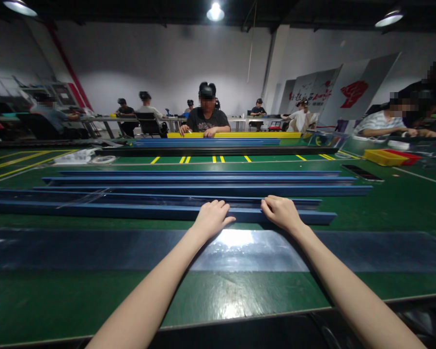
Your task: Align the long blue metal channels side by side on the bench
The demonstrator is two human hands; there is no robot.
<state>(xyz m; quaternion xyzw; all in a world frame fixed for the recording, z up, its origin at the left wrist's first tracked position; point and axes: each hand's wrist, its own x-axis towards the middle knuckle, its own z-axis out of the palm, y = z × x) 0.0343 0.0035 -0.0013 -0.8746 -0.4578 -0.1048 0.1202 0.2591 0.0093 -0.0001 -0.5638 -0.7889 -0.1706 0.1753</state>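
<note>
Both arms reach forward over a green table. My left hand (214,215) is closed over the near wall of a long blue channel strip (112,212), its thumb stretched out to the right. A short way to the right, my right hand (281,211) grips the same strip with curled fingers; the fingertips are hidden behind its wall. Between my hands part of the blue wall shows. Nearer to me, a long clear plastic sheet (76,249) lies flat, passing under my forearms and shining under the lamp.
Beyond lie more blue channel strips (203,181) and a phone (362,172). A black strip (221,151) and a yellow strip (254,135) are farther back, where a person (208,118) sits opposite. A yellow tray (384,157) stands at the right. The table's edge (247,315) is close.
</note>
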